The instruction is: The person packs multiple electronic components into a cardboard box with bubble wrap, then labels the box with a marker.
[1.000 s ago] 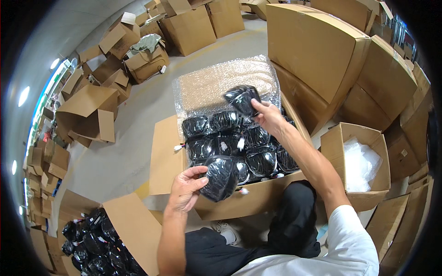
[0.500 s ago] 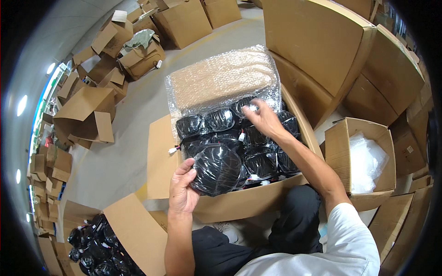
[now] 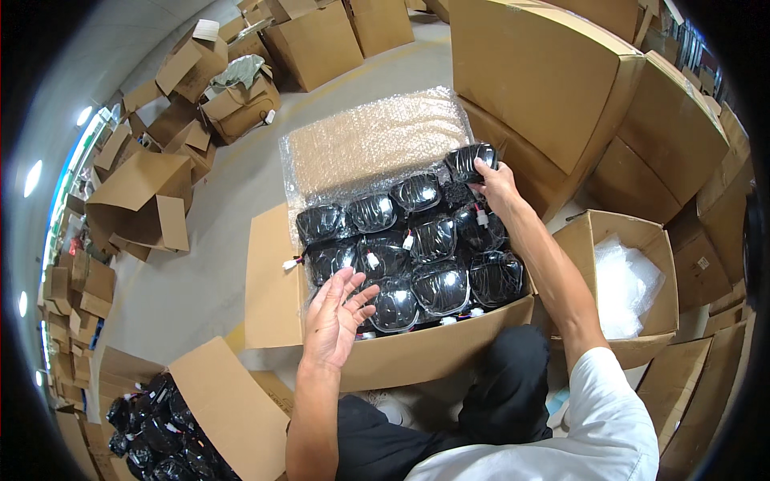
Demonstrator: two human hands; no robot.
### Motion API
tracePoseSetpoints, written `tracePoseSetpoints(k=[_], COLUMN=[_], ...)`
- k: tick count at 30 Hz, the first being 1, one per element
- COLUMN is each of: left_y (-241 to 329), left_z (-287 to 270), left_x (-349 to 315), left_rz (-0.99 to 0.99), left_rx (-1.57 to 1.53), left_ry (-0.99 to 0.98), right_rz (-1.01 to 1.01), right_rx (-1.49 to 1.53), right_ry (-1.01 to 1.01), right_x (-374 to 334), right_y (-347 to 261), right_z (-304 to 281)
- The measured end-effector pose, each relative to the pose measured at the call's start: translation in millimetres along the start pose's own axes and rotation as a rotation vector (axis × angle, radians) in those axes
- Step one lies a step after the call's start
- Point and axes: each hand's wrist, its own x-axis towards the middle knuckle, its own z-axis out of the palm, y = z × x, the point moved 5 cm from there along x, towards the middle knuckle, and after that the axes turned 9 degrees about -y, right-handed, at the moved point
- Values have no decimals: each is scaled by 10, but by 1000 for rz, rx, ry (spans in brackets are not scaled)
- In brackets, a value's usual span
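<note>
In my right hand (image 3: 499,183), closed at the back right corner of an open cardboard box (image 3: 433,361), is a rounded black unit wrapped in clear film (image 3: 472,163). It is tilted above the rows. My left hand (image 3: 337,317) is open, palm up with fingers spread, over the box's front left part and holding nothing. Several similar wrapped units (image 3: 439,287) sit in rows in the box, with short wires and white connectors (image 3: 373,260) showing. Bubble wrap (image 3: 373,148) lies folded back over the far flap.
At lower left, another carton (image 3: 228,401) holds more black wrapped units (image 3: 164,433). A small box (image 3: 634,349) of clear plastic bags (image 3: 626,284) stands to the right. Tall cartons (image 3: 545,80) rise behind it; opened boxes (image 3: 148,192) lie at the left.
The large wrapped unit has left my left hand, which is now open. My right hand has moved slightly right and now holds a wrapped unit at the back corner.
</note>
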Motion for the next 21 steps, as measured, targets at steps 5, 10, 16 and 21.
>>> tracePoseSetpoints(k=[5, 10, 16, 21], left_y=[-32, 282, 387, 895], left_z=[-98, -323, -951, -1096], left_x=[55, 327, 953, 1544], left_rz=[-104, -14, 368, 379], left_rx=[68, 238, 1810, 1588], left_ry=[8, 141, 260, 288], right_rz=[415, -294, -219, -410], right_rx=[-184, -1425, -1443, -1362], right_ry=[-139, 102, -65, 47], right_x=[72, -166, 9, 555], right_y=[360, -123, -67, -424], right_z=[8, 185, 228, 20])
